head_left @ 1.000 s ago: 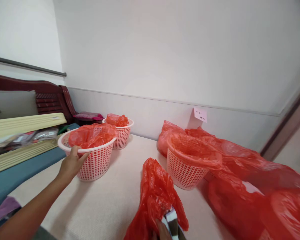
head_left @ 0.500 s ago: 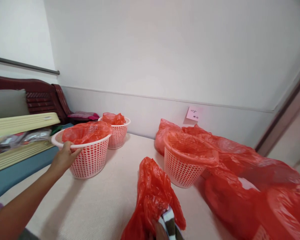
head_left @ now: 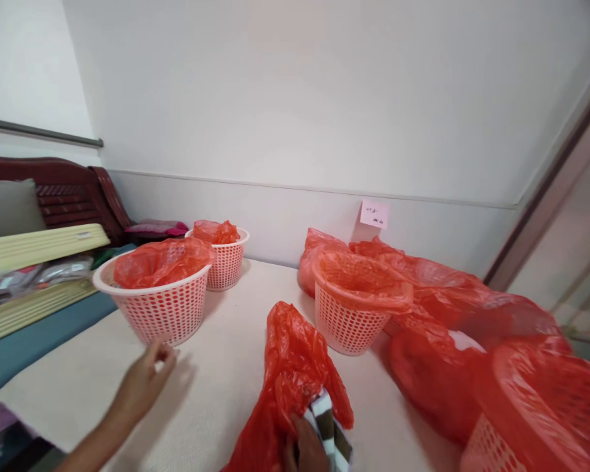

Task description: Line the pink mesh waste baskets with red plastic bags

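My left hand [head_left: 150, 377] is in the air just below and in front of a white perforated basket [head_left: 162, 314], apart from it. Its fingers are loosely curled, with a gap at the thumb and nothing held. At the bottom middle, my right hand [head_left: 307, 446] is partly cut off by the frame edge and closed on a crumpled red plastic bag [head_left: 295, 354]. A green-and-white striped cloth [head_left: 327, 423] shows against that hand at the bag. Red plastic [head_left: 164, 262] lines the basket near my left hand.
Another lined basket [head_left: 225, 265] stands behind on the pale table [head_left: 216, 373]. To the right are a red-lined basket [head_left: 351, 328], filled red bags [head_left: 432, 380] and a nearer basket [head_left: 491, 452]. A pink note [head_left: 374, 214] sticks to the wall.
My left hand has let go of the left basket's rim and moved down toward me. The right hand stays at the red bag. The view has shifted slightly right, showing a nearer basket.
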### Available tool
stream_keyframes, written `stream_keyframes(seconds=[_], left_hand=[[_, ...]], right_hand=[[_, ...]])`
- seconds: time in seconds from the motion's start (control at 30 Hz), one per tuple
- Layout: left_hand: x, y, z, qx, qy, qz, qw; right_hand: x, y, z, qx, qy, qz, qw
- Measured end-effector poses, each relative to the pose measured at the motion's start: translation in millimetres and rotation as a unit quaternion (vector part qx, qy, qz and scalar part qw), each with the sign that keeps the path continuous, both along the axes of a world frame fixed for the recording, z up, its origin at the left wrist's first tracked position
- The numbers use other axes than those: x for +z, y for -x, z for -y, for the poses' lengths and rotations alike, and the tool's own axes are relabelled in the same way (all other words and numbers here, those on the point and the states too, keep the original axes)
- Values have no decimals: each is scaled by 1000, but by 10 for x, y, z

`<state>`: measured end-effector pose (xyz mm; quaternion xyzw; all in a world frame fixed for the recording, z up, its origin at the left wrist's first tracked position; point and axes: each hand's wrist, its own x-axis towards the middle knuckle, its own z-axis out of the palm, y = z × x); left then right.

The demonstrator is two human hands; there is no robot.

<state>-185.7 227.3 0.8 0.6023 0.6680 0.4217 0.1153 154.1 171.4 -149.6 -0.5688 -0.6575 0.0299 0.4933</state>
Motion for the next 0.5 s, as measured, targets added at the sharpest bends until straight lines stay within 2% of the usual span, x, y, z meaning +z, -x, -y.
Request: stream_keyframes(seconds=[0.1, 0.13, 0.2, 0.27, 0.4, 0.5], left_hand=[[-539, -528, 291, -64, 34, 34, 997], [-668, -666, 353, -82, 45, 42, 995], [-813, -835, 406, -103, 61, 57, 991], [-832, -852, 374, -112, 71, 69, 989], [-739, -630, 255, -120, 82, 74, 987], [-688, -508, 254, -128, 100, 67, 984]], right_hand=[[-6, 7, -8, 4, -19, 1, 1000], [2, 3, -6, 7, -18, 1, 1000], [24, -9, 0, 11, -14, 2, 1000], [46, -20, 7, 14, -10, 3, 1000], [88, -20, 23, 16, -7, -5, 1000], [167, 0, 48, 19, 2, -20, 1000]])
